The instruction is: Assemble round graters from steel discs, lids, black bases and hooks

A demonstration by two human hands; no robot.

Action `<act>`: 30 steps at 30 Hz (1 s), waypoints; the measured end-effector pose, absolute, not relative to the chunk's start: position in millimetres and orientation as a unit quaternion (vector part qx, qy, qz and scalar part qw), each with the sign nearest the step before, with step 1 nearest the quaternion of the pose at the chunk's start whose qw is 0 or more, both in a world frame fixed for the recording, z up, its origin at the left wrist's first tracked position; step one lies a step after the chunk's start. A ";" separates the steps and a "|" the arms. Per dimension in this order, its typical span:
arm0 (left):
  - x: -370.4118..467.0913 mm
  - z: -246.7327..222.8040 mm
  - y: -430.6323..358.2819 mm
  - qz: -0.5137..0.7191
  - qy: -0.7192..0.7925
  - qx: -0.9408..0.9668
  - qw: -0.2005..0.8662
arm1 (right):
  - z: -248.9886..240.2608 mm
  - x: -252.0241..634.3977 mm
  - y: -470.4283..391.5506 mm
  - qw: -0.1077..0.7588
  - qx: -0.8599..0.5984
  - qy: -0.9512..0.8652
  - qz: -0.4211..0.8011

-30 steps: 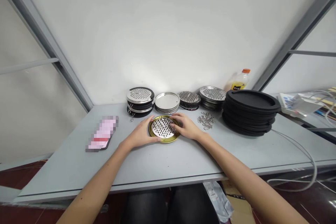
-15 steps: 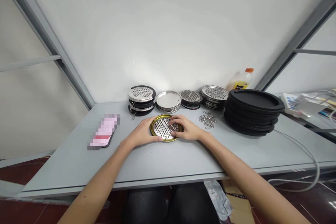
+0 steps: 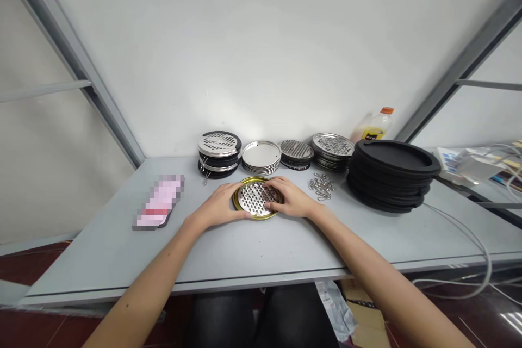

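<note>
A round metal grater plate [image 3: 253,199] with raised teeth lies flat inside a shallow gold-rimmed dish [image 3: 261,217] at the table's middle. My left hand [image 3: 222,205] curls around the dish's left side, its thumb along the near rim. From the right, my right hand [image 3: 290,199] reaches over the rim, with thumb and fingers bent onto the right part of the grater plate. The dish's right edge is partly hidden under that hand.
Behind stand a stack of black-cased graters [image 3: 219,153], silver lids [image 3: 261,157], and two stacks of grater discs [image 3: 296,152] [image 3: 332,148]. Small metal clips [image 3: 321,186] lie by black rings [image 3: 389,179]. A bottle [image 3: 377,125] stands behind; a phone [image 3: 161,201] lies left.
The view has shifted very slightly. Both hands stay at the dish and grater plate, with hardly any change in their grip.
</note>
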State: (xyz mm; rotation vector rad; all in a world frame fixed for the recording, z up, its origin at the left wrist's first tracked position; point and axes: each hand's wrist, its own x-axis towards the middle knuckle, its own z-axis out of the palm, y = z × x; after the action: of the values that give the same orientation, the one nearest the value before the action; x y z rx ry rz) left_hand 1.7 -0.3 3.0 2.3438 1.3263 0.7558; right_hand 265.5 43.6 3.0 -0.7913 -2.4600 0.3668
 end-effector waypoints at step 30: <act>5.4 12.7 -6.2 0.199 0.512 0.829 0.104 | 8.6 270.3 44.0 0.316 -0.349 -0.865 0.173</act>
State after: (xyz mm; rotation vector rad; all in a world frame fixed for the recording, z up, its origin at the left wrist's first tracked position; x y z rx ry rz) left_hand 5.4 -6.2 12.7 2.4455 1.5102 0.5881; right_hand 270.3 44.0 8.6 -0.9185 -2.2794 0.4546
